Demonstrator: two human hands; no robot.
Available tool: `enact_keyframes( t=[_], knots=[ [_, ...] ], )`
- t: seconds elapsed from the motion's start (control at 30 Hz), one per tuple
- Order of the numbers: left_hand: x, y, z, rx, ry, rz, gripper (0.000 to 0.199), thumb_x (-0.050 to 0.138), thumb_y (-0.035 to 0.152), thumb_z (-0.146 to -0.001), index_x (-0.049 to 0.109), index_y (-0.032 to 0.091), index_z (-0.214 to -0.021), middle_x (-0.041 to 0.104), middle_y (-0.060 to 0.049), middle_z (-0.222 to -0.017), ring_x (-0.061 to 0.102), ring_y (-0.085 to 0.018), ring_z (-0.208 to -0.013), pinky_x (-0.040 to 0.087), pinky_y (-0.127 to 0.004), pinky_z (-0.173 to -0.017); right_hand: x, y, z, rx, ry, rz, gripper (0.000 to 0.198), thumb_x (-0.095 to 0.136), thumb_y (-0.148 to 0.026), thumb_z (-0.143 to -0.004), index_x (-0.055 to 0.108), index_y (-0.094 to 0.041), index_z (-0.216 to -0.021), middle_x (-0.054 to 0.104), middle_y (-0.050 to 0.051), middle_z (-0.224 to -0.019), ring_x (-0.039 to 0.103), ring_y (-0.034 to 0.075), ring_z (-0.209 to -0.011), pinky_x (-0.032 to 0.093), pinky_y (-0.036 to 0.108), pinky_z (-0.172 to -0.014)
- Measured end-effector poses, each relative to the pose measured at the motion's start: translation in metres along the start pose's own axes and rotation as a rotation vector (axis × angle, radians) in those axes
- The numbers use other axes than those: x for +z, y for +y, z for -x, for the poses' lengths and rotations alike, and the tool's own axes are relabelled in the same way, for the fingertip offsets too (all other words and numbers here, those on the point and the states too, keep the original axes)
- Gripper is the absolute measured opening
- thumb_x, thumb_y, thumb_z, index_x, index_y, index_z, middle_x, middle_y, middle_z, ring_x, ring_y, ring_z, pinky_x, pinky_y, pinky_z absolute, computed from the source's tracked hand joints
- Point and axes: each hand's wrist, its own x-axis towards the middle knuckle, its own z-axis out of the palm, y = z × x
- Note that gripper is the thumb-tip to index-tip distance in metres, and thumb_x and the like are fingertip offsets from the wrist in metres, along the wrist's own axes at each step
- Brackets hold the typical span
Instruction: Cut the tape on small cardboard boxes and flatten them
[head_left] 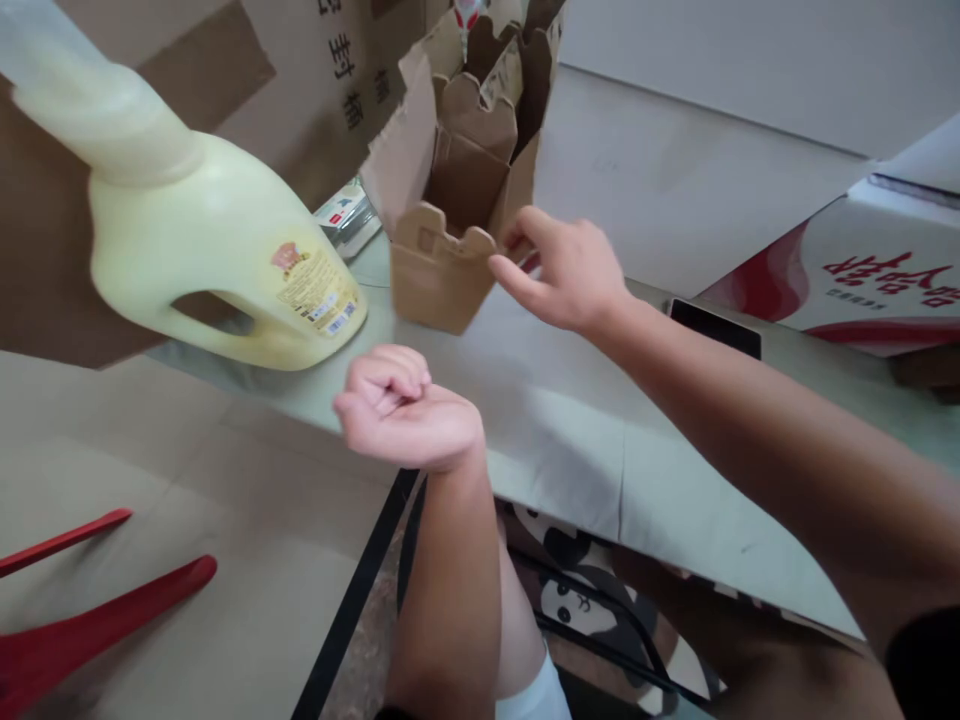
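Note:
An open brown cardboard carton [442,285] with cut flaps and dividers stands on the pale covered table. My right hand [566,265] is at its near right corner, fingers curved and thumb apart, the thumb tip at or very near the cardboard. A small patch of red shows behind these fingers; I cannot make out what it is. In front of the carton, my left hand [409,405] is raised with the palm side up and the fingers curled closed, nothing visible in them. Left of the carton, a large pale yellow jug [225,240] with a handle and label leans.
Large cardboard boxes [300,90] stand behind the jug. A small clear package [352,220] lies between jug and carton. At the right are a dark flat object [716,328] and a red-and-white box [855,270]. Red handles [150,600] reach in at lower left.

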Motion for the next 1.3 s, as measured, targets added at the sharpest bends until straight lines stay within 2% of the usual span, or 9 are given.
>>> enact_keyframes(
  t=[0.13, 0.27, 0.4, 0.5, 0.6, 0.73, 0.93, 1.1, 1.3],
  knots=[
    [0.003, -0.001, -0.005, 0.116, 0.018, 0.023, 0.057, 0.036, 0.055, -0.099, 0.028, 0.021, -0.055, 0.015, 0.004, -0.052, 0.023, -0.012, -0.049, 0.023, -0.029, -0.054, -0.042, 0.03, 0.075, 0.037, 0.138, 0.131, 0.029, 0.056, -0.048, -0.09, 0.064, -0.02, -0.092, 0.071, 0.003, -0.073, 0.062, 0.017, -0.062, 0.045, 0.029, -0.061],
    [0.005, -0.013, 0.006, -0.013, -0.051, 0.015, 0.042, 0.045, 0.046, -0.096, 0.044, 0.021, -0.063, 0.035, 0.002, -0.062, 0.041, -0.015, -0.06, 0.035, -0.031, -0.064, -0.085, 0.044, 0.166, -0.103, 0.272, 0.123, 0.016, 0.06, -0.036, -0.09, 0.061, -0.022, -0.083, 0.064, -0.001, -0.063, 0.056, 0.011, -0.049, 0.041, 0.024, -0.048],
    [0.01, -0.025, 0.032, -0.275, -0.362, -0.079, 0.041, 0.045, 0.057, -0.094, 0.063, 0.021, -0.084, 0.064, -0.006, -0.088, 0.063, -0.02, -0.092, 0.046, -0.033, -0.078, -0.107, 0.06, 0.24, -0.026, 0.441, 0.144, 0.018, 0.062, -0.038, -0.09, 0.06, -0.024, -0.079, 0.057, -0.001, -0.059, 0.048, 0.011, -0.042, 0.034, 0.026, -0.04],
    [0.016, -0.032, 0.059, -0.46, -0.68, -0.126, 0.052, 0.04, 0.067, -0.094, 0.068, 0.023, -0.098, 0.072, -0.009, -0.111, 0.065, -0.025, -0.114, 0.051, -0.037, -0.092, -0.108, 0.072, 0.27, 0.061, 0.5, 0.129, 0.012, 0.069, -0.037, -0.085, 0.062, -0.027, -0.081, 0.055, -0.001, -0.058, 0.045, 0.012, -0.04, 0.035, 0.028, -0.04],
    [0.021, -0.037, 0.086, -0.565, -0.914, -0.052, 0.059, 0.037, 0.07, -0.095, 0.072, 0.023, -0.103, 0.074, -0.01, -0.112, 0.067, -0.027, -0.115, 0.052, -0.041, -0.1, -0.098, 0.078, 0.282, 0.165, 0.564, 0.051, 0.028, 0.077, -0.038, -0.079, 0.065, -0.031, -0.103, 0.062, 0.0, -0.072, 0.055, 0.015, -0.049, 0.045, 0.03, -0.045],
    [0.028, -0.04, 0.107, -0.472, -0.957, 0.01, 0.048, 0.044, 0.058, -0.099, 0.075, 0.022, -0.094, 0.075, -0.009, -0.102, 0.068, -0.024, -0.107, 0.05, -0.039, -0.104, -0.081, 0.08, 0.286, 0.249, 0.579, -0.314, 0.071, 0.074, -0.031, -0.084, 0.042, -0.039, -0.146, 0.071, 0.001, -0.09, 0.071, 0.02, -0.071, 0.059, 0.033, -0.06],
    [0.038, -0.042, 0.115, -0.277, -0.94, -0.185, 0.035, 0.059, 0.051, -0.097, 0.075, 0.023, -0.085, 0.072, -0.005, -0.089, 0.065, -0.018, -0.088, 0.052, -0.033, -0.089, -0.069, 0.081, 0.286, 0.209, 0.504, -0.579, 0.036, 0.064, -0.023, -0.093, 0.069, -0.037, -0.126, 0.073, 0.006, -0.124, 0.072, 0.024, -0.115, 0.062, 0.043, -0.097],
    [0.035, -0.06, 0.114, -0.342, -0.945, -0.199, 0.037, 0.075, 0.06, -0.084, 0.074, 0.025, -0.096, 0.073, 0.0, -0.089, 0.066, -0.016, -0.082, 0.053, -0.036, -0.081, -0.07, 0.075, 0.287, 0.248, 0.464, -0.69, 0.032, 0.068, -0.031, -0.094, 0.072, -0.037, -0.125, 0.073, 0.006, -0.128, 0.072, 0.022, -0.116, 0.062, 0.041, -0.1],
    [0.031, -0.064, 0.115, -0.33, -0.993, -0.273, 0.041, 0.075, 0.062, -0.083, 0.074, 0.027, -0.104, 0.075, -0.003, -0.106, 0.07, -0.024, -0.103, 0.055, -0.044, -0.099, -0.067, 0.076, 0.293, 0.181, 0.413, -0.633, 0.045, 0.077, -0.045, -0.085, 0.07, -0.033, -0.128, 0.069, 0.01, -0.129, 0.069, 0.026, -0.12, 0.06, 0.045, -0.104]
  ],
)
